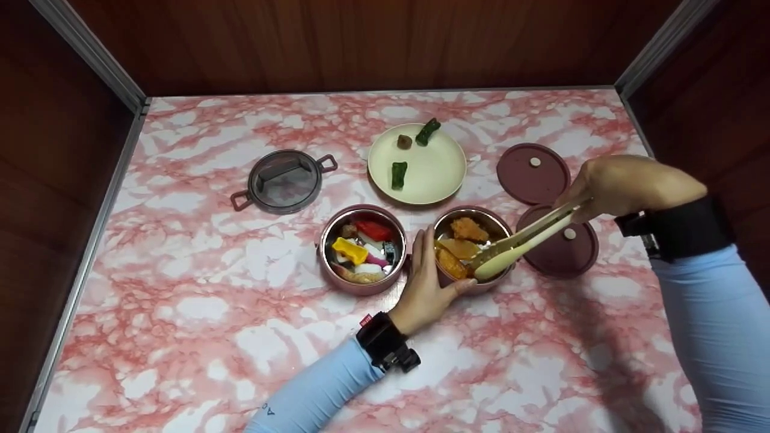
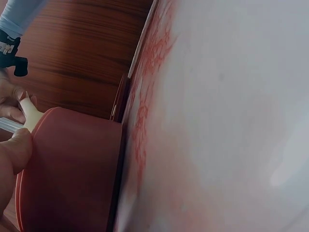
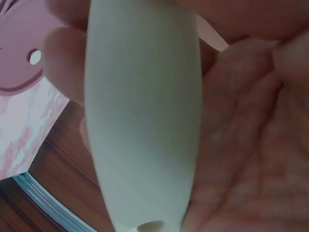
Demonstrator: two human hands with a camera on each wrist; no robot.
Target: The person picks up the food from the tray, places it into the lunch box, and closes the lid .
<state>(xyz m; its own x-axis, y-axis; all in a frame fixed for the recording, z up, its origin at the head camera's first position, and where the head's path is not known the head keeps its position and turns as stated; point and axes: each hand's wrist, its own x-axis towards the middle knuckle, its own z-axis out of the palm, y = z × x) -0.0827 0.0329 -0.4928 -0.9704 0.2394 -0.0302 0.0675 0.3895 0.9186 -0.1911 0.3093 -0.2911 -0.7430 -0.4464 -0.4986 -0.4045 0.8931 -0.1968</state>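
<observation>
– Looked from where on the head?
– Looked forward and down from high up, over most of the counter (image 1: pixel 180 361).
– And on the left wrist?
– Looked low across the counter, tipped sideways, close to the right-hand pot (image 2: pixel 72 174), shared with the head view.
– On the right?
– Sat almost against the tongs (image 3: pixel 145 106), likewise shared.

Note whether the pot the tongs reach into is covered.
Uncovered: food pieces show inside the pot, and the tongs reach in.

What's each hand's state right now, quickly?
Left hand: closed on the side of the pot the tongs reach into.
Right hand: closed, holding the tongs.
</observation>
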